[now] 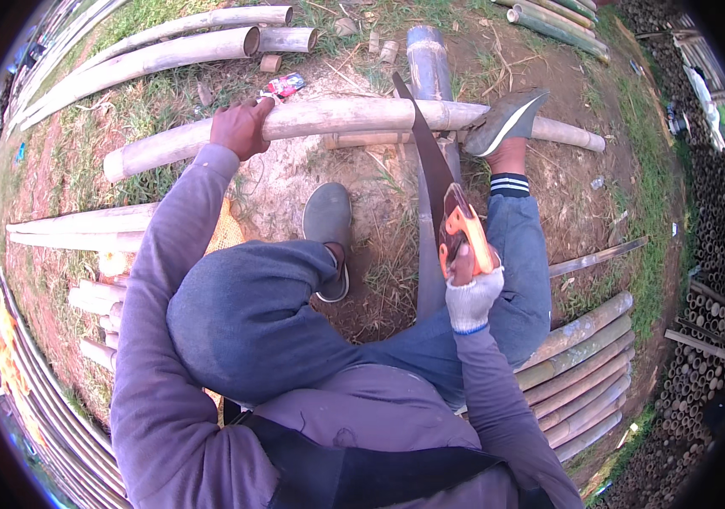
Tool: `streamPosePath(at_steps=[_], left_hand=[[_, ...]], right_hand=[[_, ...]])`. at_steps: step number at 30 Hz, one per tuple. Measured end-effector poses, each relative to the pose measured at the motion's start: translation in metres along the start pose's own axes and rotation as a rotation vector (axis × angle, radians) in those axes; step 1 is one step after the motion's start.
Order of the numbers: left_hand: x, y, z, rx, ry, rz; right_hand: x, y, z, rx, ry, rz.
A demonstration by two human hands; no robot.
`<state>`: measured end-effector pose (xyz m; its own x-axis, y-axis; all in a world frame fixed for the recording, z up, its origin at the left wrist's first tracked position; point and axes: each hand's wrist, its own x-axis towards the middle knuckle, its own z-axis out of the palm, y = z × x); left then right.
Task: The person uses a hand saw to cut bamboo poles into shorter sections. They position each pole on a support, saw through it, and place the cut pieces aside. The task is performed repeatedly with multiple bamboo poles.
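A pale bamboo pole (337, 119) lies crosswise ahead of me. My bare left hand (242, 129) is wrapped round it, left of the middle. In my right hand (473, 297), which wears a white knit glove, is a handsaw (462, 229) with an orange and brown handle. Its dark blade crosses the pole at a slant; whether the teeth are in a cut cannot be made out. My shoe (507, 125) presses on the pole to the right of the blade. Under the pole runs a thicker grey bamboo (429, 64), pointing away from me.
Bamboo poles lie at the far left (167, 55), with more poles (583, 373) stacked at the lower right. Short bamboo offcuts (388, 51) and a small red packet (286, 85) are beyond the pole. A big pile of cut bamboo (719, 212) stands along the right edge.
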<state>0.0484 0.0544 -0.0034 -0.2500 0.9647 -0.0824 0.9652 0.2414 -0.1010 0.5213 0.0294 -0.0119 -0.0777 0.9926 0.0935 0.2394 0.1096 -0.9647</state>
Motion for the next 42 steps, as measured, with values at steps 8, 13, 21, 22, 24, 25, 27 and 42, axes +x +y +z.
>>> streamPosePath(at_steps=[8,13,21,22,24,25,27,42], left_hand=[[0.017,0.009,-0.011,0.007,-0.001,0.034],[-0.008,-0.002,-0.001,0.004,-0.033,-0.013],[0.010,0.012,-0.007,-0.001,-0.016,0.033],[0.011,0.009,-0.010,0.011,-0.028,0.026],[0.016,0.012,-0.015,0.024,-0.036,0.015],[0.003,0.001,-0.007,0.038,-0.074,-0.026],[-0.003,-0.003,-0.002,0.010,-0.041,-0.006],[-0.001,-0.003,0.007,-0.001,-0.021,0.003]], right_hand=[[0.068,0.025,0.040,-0.171,0.111,-0.189],[-0.063,-0.018,-0.046,0.087,-0.047,0.051],[0.110,0.013,0.081,-0.390,0.211,-0.227],[0.100,0.016,0.070,-0.427,0.194,-0.237],[0.059,0.026,0.038,-0.094,0.057,-0.128],[0.027,0.018,0.023,-0.037,0.006,-0.058],[-0.039,-0.007,-0.026,0.041,-0.022,0.076],[-0.012,0.009,-0.007,0.000,-0.026,-0.017]])
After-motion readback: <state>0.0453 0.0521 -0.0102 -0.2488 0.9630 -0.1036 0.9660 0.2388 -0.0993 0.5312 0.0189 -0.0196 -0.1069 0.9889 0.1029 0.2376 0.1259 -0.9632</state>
